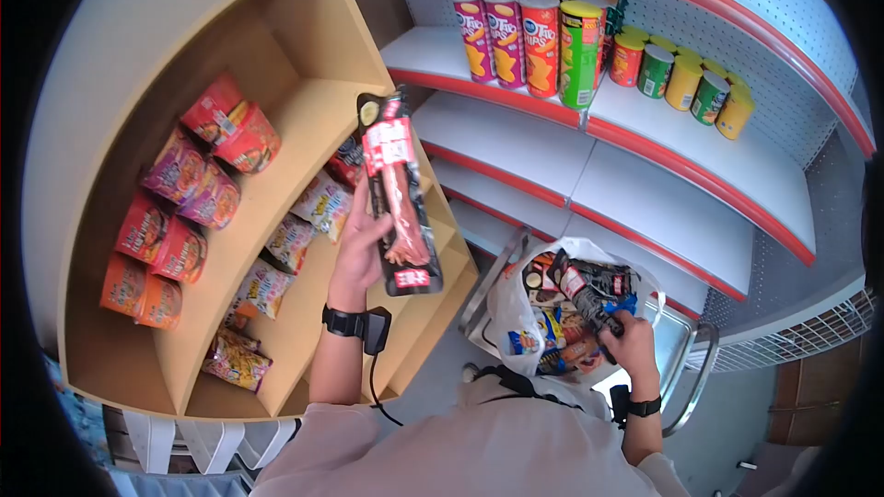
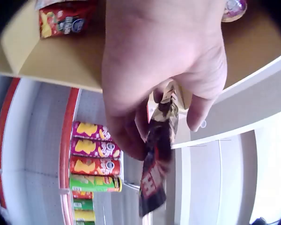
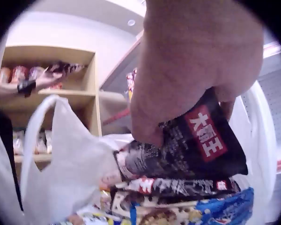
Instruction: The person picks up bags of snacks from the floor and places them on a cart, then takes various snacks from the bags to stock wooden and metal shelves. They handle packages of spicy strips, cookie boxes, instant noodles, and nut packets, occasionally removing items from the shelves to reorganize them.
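Head view: my left hand (image 1: 359,248) is up by the wood shelf (image 1: 304,101). It holds a long pack (image 1: 398,193), black with a red label. My thumb and fingers pinch it at the side, near its lower half. The pack stands almost straight up and down, so its long way runs from my hand up along the shelf. Its top end pokes out far past my fingers.

In the left wrist view the long pack (image 2: 157,159) hangs out from between my thumb and fingers (image 2: 126,136). So my grip is narrow and sits on 1 end of it.

My right hand (image 1: 631,340) is low, down in the white bag (image 1: 511,304) that sits in the metal cart (image 1: 691,359). It grips a dark pack (image 1: 585,299) there. The right wrist view shows my fingers curled over the dark pack (image 3: 192,145), with more packs under it in the bag (image 3: 65,164).

The long pack is well apart from the bag, up and to the left of it. My left hand is the 1 on it, and my right hand is far from it. Snack bags (image 1: 322,207) lie on the wood shelf just behind it. Tall cans (image 1: 525,32) stand at the back.
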### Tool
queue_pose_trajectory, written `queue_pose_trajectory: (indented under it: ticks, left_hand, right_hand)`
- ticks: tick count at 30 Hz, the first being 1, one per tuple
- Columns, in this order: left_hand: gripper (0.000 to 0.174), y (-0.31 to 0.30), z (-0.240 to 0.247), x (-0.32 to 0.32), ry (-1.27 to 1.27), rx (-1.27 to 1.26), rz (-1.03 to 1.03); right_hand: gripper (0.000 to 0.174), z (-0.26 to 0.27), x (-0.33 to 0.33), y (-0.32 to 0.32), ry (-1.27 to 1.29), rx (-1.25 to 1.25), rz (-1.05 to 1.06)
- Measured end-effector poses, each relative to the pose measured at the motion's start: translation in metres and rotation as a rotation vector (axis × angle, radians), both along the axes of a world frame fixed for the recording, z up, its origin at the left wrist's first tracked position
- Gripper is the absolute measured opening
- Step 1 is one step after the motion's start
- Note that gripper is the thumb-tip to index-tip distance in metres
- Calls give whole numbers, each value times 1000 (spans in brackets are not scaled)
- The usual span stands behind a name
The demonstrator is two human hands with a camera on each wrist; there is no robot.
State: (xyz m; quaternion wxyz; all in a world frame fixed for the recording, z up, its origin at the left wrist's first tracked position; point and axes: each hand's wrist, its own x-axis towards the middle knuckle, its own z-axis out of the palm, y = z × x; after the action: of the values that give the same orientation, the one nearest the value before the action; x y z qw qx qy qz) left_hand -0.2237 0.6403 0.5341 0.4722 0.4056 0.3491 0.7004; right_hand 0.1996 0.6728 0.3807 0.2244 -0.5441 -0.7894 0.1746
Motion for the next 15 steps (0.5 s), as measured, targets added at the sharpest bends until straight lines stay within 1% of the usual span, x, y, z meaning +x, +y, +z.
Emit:
queue_pose_trajectory:
  ticks: [1,3,4,5,7,8,9,11,12,13,15]
  left_hand:
    - [86,-4,0,18,77,1,25]
    - [85,-9,-15,29,240,-66,-3]
    - [79,-10,-23,30,295,-63,-26]
    - [79,-12,-25,32,282,-66,-35]
    - [78,-17,-18,40,387,-143,-133]
    - [76,-17,-20,41,401,-159,-132]
    - [76,-17,-22,40,398,-162,-138]
    - [77,-18,-27,40,20,-126,-345]
    - [82,-18,-34,43,-221,-171,-472]
    - [82,-20,-38,44,-230,-177,-473]
    - [79,-26,-42,50,-39,-298,-649]
  right_hand:
    - [27,12,7,-3,-20,-8,-5]
    - [25,38,20,-5,368,-287,-97]
    - [21,51,27,-7,454,-360,-116]
    - [18,56,37,-8,530,-423,-131]
    - [14,62,50,-12,733,-404,-155]
    - [13,68,54,-14,784,-364,-137]
    - [25,67,56,-14,909,-345,-159]
    - [43,71,59,-20,1271,-502,-12]
    - [58,69,59,-21,1312,-532,62]
    - [58,60,61,-19,1298,-522,127]
    - [58,52,62,-22,1197,-521,198]
